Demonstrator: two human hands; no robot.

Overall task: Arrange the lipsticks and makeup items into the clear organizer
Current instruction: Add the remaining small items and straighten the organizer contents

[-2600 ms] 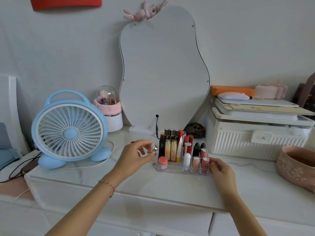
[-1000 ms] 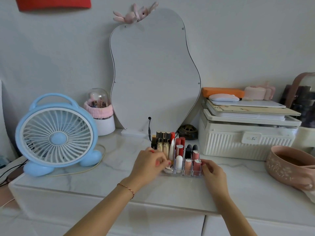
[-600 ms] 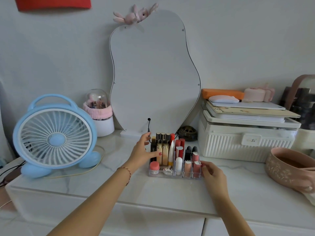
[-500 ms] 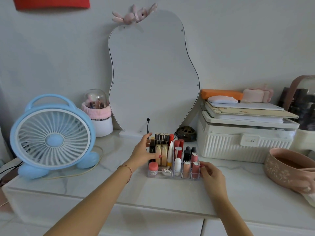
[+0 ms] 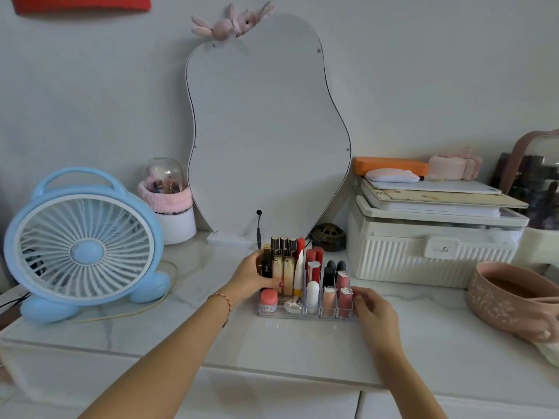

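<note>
The clear organizer [image 5: 305,314] stands on the marble counter in front of the mirror. Its slots hold several upright lipsticks [image 5: 314,267]: gold and black tubes at the back left, red ones in the middle, pink ones at the front right. A small pink-lidded jar [image 5: 269,299] and a small clear round item [image 5: 292,306] sit in the front left tray. My left hand [image 5: 252,278] wraps the organizer's left side, thumb across the black tube [image 5: 266,266]. My right hand [image 5: 373,311] presses its fingertips on the organizer's right front corner.
A blue desk fan [image 5: 81,246] stands at left with its cord trailing on the counter. The tall mirror [image 5: 266,131] leans behind the organizer. A white ribbed box [image 5: 429,252] with stacked items is at right, a pink bowl [image 5: 511,297] further right, a brush holder [image 5: 169,204] at back left.
My left hand put a small clear item into the front tray, then rose to the organizer's left side and closed around it. My right hand stayed at the right corner.
</note>
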